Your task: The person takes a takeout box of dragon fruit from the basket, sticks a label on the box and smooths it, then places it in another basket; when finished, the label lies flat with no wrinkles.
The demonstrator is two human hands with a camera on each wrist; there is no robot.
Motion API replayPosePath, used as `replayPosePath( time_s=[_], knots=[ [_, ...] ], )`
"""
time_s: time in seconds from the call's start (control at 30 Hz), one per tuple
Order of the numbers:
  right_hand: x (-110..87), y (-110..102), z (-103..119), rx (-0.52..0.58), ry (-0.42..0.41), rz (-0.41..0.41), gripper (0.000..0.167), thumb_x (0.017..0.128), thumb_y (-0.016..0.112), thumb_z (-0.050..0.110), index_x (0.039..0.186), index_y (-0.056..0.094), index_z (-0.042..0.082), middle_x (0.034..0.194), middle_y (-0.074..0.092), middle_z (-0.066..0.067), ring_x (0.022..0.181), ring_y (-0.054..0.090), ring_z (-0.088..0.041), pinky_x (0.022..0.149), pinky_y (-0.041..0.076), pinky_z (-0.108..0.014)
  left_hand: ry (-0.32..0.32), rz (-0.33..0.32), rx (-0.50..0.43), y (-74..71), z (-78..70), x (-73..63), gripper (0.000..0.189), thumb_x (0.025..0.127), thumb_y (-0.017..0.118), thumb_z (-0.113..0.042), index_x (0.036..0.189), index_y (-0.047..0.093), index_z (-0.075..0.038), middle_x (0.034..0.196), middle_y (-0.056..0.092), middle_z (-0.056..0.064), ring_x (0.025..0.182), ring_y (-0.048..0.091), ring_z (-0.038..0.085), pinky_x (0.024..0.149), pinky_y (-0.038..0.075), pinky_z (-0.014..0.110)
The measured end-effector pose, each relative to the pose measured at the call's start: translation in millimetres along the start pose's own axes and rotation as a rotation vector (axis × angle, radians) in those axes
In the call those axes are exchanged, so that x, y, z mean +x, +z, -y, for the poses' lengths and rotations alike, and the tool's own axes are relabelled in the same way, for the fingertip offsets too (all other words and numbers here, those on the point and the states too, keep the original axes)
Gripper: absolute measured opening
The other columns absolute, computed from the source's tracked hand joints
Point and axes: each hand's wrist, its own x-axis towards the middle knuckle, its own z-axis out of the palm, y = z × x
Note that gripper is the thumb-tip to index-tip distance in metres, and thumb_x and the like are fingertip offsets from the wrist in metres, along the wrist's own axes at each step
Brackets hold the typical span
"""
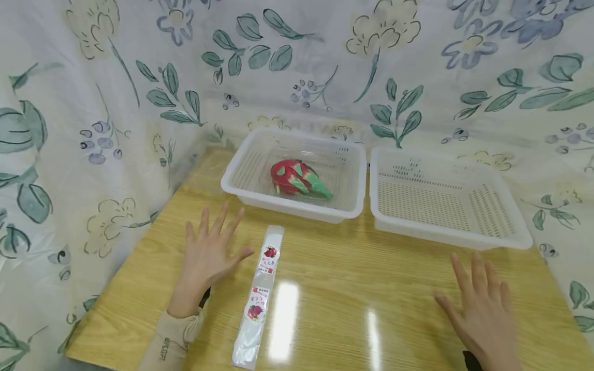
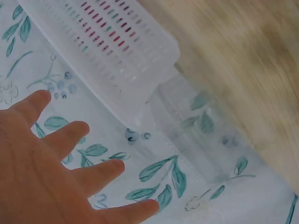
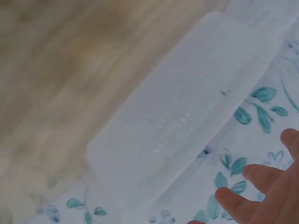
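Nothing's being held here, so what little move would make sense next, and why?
Probably, I'd bring the left grip sideways to the shiny strip and pinch its edge. That grip is spread and holds nothing, the strip lies right beside it, and its printed fruit pictures seem to match the dragon fruit in the left white basket.

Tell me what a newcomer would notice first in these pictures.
Probably the red and green dragon fruit, the brightest thing in view, lying inside the left white basket toward the back of the table. Next might come the shiny strip printed with fruit pictures, lying on the table in front of that basket, and the flowered cloth behind everything.
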Motion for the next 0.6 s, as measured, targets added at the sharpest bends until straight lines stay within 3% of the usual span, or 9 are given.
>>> replayPosePath(
  time_s=[0.17, 0.37, 0.6],
  knots=[
    [30.1, -4, 16, 0.037, -0.070, -0.039, 0.075, 0.098, 0.043, 0.053, 0.157, 0.007, 0.023, 0.164, -0.002, -0.015, 0.149, 0.002, -0.043, 0.117, 0.003, -0.066, -0.008, 0.030, -0.066, 3.5, -4.4, 15.8, 0.083, 0.088, 0.052, -0.065, 0.155, 0.019, -0.030, 0.163, 0.015, 0.013, 0.143, 0.016, 0.055, 0.108, 0.013, 0.077],
    [61.9, -6, 41, 0.071, -0.148, -0.046, 0.074, 0.098, 0.038, 0.058, 0.157, 0.009, 0.024, 0.164, 0.001, -0.016, 0.150, 0.003, -0.041, 0.116, 0.006, -0.068, -0.029, 0.067, -0.183, 9.0, -16.1, 31.3, 0.079, 0.092, 0.045, -0.065, 0.156, 0.013, -0.031, 0.164, 0.008, 0.011, 0.146, 0.012, 0.051, 0.109, 0.015, 0.075],
    [95.6, -7, 72, 0.132, -0.237, -0.067, 0.074, 0.097, 0.035, 0.061, 0.157, 0.014, 0.022, 0.163, 0.010, -0.019, 0.148, 0.014, -0.043, 0.113, 0.017, -0.068, -0.042, 0.091, -0.309, 11.8, -20.4, 43.5, 0.077, 0.093, 0.027, -0.073, 0.156, 0.010, -0.032, 0.165, -0.001, 0.007, 0.150, 0.004, 0.040, 0.110, 0.016, 0.074]
  ],
)
